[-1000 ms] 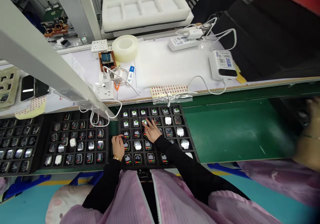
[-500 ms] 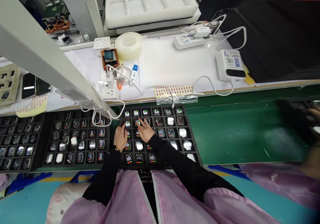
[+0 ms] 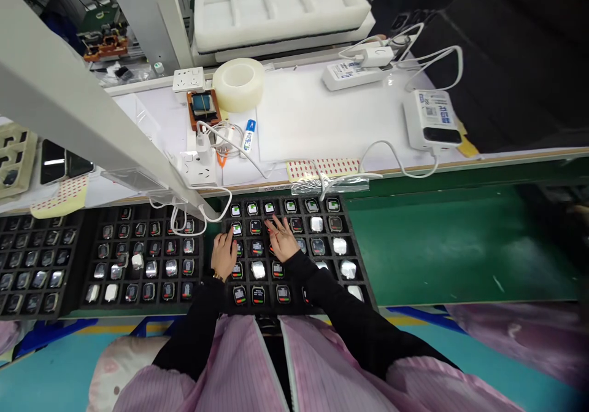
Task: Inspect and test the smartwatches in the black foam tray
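Observation:
A black foam tray [image 3: 364,263] lies in front of me, its pockets filled with rows of square smartwatches. Several in the far row, such as one smartwatch [image 3: 290,206], show a white and green screen; others show red and green marks, and some look covered in white or silver. My left hand [image 3: 224,257] rests open at the tray's left edge, fingertips by a lit smartwatch [image 3: 236,228]. Over the second row my right hand [image 3: 282,240] is spread, fingers on or just above a smartwatch that they mostly hide. Neither hand grips anything.
More watch trays [image 3: 148,258] stand to the left on the green bench [image 3: 442,240]. A raised shelf behind carries a tape roll [image 3: 238,85], power strips, a white charger box [image 3: 431,120], and looping cables. A slanted grey post [image 3: 105,105] crosses the left side.
My right hand has moved one pocket to the right along the second row, uncovering the watch it was over. My left hand stays put. A co-worker's hand at the far right has drawn back.

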Motion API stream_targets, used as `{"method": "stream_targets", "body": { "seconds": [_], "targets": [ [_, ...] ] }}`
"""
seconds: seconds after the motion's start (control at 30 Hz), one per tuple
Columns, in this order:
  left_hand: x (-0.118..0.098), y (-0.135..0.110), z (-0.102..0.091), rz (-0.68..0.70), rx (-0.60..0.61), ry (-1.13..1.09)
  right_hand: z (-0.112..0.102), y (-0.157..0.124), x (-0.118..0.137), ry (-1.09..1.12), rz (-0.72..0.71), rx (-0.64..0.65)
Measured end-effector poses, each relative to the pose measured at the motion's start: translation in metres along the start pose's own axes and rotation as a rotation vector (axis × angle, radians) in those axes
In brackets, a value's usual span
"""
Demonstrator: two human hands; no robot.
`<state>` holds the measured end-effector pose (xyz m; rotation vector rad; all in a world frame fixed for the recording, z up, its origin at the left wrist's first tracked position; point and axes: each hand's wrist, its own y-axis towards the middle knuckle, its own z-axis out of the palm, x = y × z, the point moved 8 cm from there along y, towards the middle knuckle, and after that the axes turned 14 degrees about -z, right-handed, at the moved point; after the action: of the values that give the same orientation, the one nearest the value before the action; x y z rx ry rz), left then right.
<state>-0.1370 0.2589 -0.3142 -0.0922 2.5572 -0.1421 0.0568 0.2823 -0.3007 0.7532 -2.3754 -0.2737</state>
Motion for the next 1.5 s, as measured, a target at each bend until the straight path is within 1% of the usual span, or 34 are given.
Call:
{"method": "stream_targets", "body": {
  "seconds": [0.13,0.33,0.57,0.77,0.93,1.07,1.2,1.27,1.33,1.4,1.5],
  "targets": [
    [0.0,0.0,-0.001,-0.017,0.007,-0.023,0.002,0.006,-0.006,0.0,0.016,-0.009],
    [-0.002,-0.001,-0.003,-0.051,0.002,-0.067,0.015,0.029,-0.012,-0.013,0.007,0.039],
    [0.009,-0.004,0.004,-0.108,-0.017,-0.138,0.036,0.055,-0.013,-0.015,-0.023,0.102],
    [0.016,-0.006,0.007,-0.12,-0.024,-0.184,0.044,0.063,-0.01,-0.047,-0.072,0.149],
    [0.018,-0.005,0.008,-0.125,-0.027,-0.204,0.046,0.07,0.002,-0.016,-0.138,0.127],
    [0.02,-0.004,0.009,-0.128,-0.03,-0.203,0.058,0.084,0.021,0.004,-0.204,0.154],
    [0.021,-0.004,0.01,-0.128,-0.029,-0.194,0.068,0.094,0.032,0.014,-0.222,0.193],
    [0.021,-0.003,0.01,-0.128,-0.034,-0.192,0.066,0.093,0.032,0.011,-0.208,0.184],
    [0.02,-0.003,0.01,-0.127,-0.039,-0.191,0.057,0.086,0.025,0.012,-0.172,0.14],
    [0.02,-0.003,0.009,-0.124,-0.043,-0.193,0.043,0.074,0.011,0.013,-0.109,0.069],
    [0.019,-0.003,0.008,-0.119,-0.053,-0.196,0.021,0.05,-0.015,-0.019,0.013,-0.029]
  ]
}}
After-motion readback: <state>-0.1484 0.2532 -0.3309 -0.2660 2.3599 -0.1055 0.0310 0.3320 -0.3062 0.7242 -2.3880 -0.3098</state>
